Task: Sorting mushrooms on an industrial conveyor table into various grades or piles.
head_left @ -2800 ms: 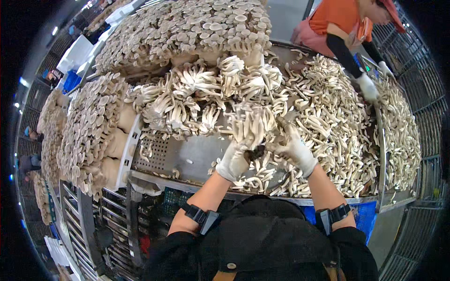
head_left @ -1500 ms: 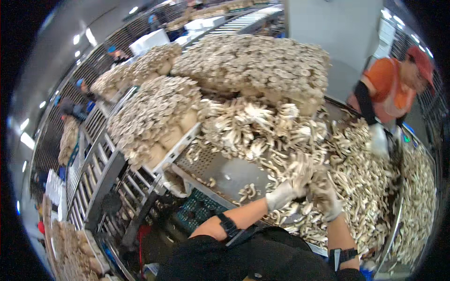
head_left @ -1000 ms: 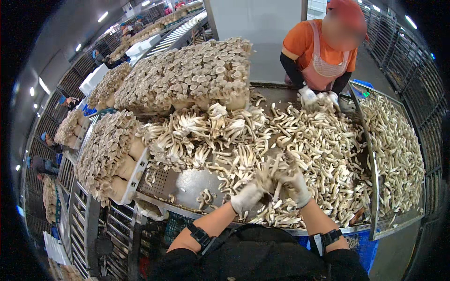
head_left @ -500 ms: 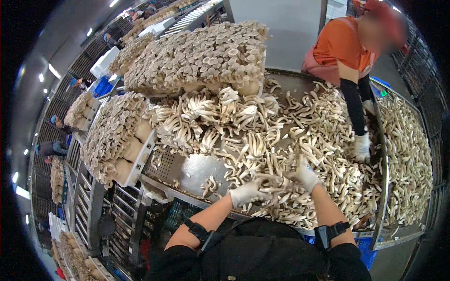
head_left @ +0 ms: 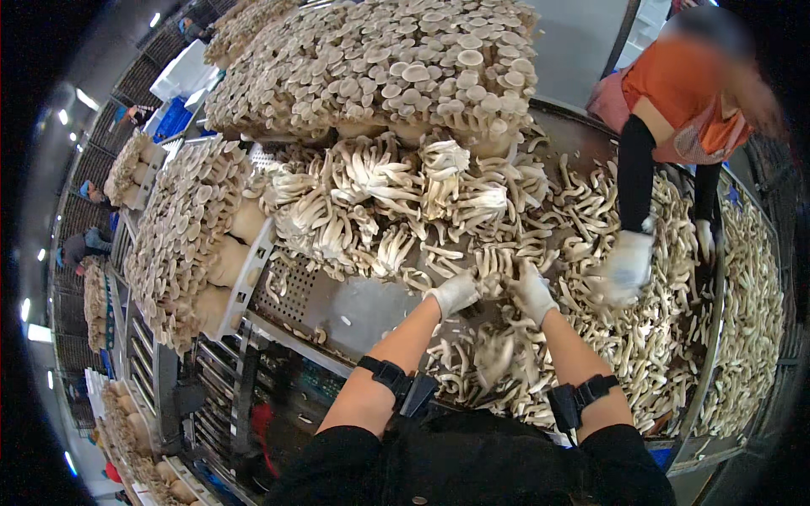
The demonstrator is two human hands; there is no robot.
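White gloves cover both of my hands. My left hand (head_left: pixel 456 293) and my right hand (head_left: pixel 533 294) face each other over the metal table, fingers curled on a small clump of pale mushrooms (head_left: pixel 496 263) between them. The fingertips are partly hidden among the stems. Just beyond lie larger bunches of mushrooms (head_left: pixel 380 181) still joined at the base. Loose single mushrooms (head_left: pixel 624 358) are heaped to the right and below my hands. A few near my forearms (head_left: pixel 498 354) are blurred by motion.
Trays of capped mushrooms (head_left: pixel 380 76) stand at the back, another mushroom block (head_left: pixel 181 244) at the left beside rollers (head_left: pixel 152 371). A co-worker in orange (head_left: pixel 666 93) reaches over the heap at right with a gloved hand (head_left: pixel 629 266). Beyond a metal rim lies a mushroom-filled tray (head_left: pixel 747 304).
My hands have moved forward from the near heap to the clump. Some mushrooms below them are blurred. The co-worker's gloved hand has shifted left, and the whole view has shifted.
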